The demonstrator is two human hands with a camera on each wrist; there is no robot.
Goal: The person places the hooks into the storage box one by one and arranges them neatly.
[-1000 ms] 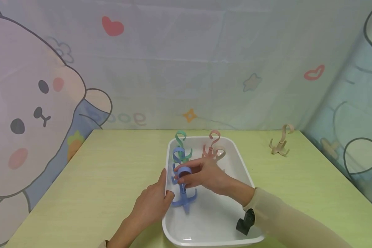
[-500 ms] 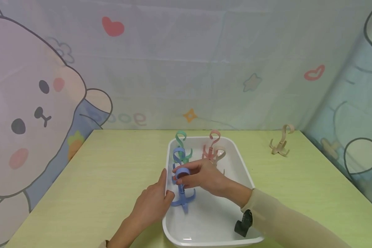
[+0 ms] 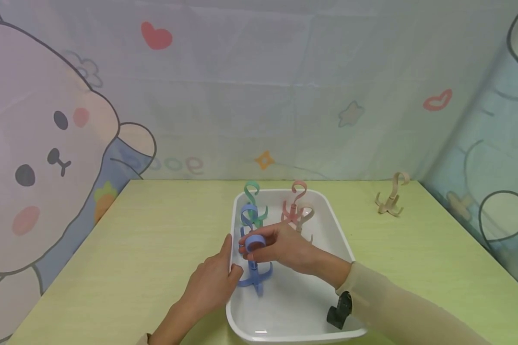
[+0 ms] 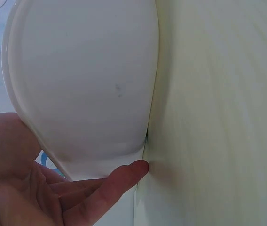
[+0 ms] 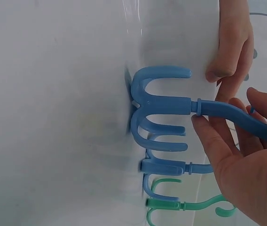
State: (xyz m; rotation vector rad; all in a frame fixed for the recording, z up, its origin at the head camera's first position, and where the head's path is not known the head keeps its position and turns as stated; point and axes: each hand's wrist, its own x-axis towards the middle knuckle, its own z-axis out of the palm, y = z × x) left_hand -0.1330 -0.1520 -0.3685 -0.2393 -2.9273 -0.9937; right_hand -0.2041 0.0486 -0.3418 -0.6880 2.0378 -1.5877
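My right hand point(image 3: 291, 247) holds a blue multi-prong hanging hook point(image 5: 166, 106) by its curved neck, fingers and thumb around it. Prongs down, that hook stands upright at the left side of a white plastic tray point(image 3: 302, 306). My left hand point(image 3: 211, 282) grips the tray's left rim, thumb over the edge and fingers along the outer wall. Behind the held hook stand a second blue hook point(image 3: 249, 214), partly hidden by my right hand, and a green hook point(image 3: 251, 191). A pink hook point(image 3: 299, 191) and a beige hook point(image 3: 305, 218) stand on the tray's right side.
Outside the tray, another beige hook point(image 3: 390, 201) stands at the back right of the pale yellow-green table point(image 3: 164, 225). A printed cloth backdrop point(image 3: 241, 96) rises behind the table. A black wrist camera point(image 3: 339, 311) hangs over the tray from my right sleeve.
The held blue hook has shifted very slightly left, and my right fingers have moved a little around its curved top. My left hand and the other hooks stay put.
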